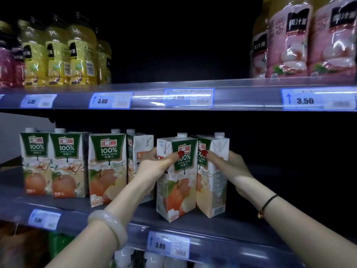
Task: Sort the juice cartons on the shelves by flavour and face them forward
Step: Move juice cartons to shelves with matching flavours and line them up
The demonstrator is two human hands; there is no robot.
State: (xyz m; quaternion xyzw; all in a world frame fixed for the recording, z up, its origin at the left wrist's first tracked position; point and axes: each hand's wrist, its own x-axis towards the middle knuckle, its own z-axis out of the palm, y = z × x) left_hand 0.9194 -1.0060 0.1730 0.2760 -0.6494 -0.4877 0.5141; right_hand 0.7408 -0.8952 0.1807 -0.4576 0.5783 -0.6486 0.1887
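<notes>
Several green-and-white apple juice cartons stand on the middle shelf (pixel 251 227). Two at the left (pixel 36 163) (pixel 67 163) face forward, and a third (pixel 106 169) is turned slightly. A fourth carton (pixel 142 146) behind my left wrist shows its white side. My left hand (pixel 154 167) grips the front carton (pixel 177 190) by its left edge, thumb on the green label. My right hand (pixel 226 165) holds the neighbouring carton (pixel 212 190), which is turned with its side panel outward. The two held cartons touch each other.
The shelf above carries yellow juice bottles (pixel 58 53) at the left and pink lychee drink bottles (pixel 309 41) at the right, with a dark gap between them. Price tags (pixel 110 100) run along both shelf edges. The middle shelf right of the cartons is dark. White bottle tops (pixel 154 260) show below.
</notes>
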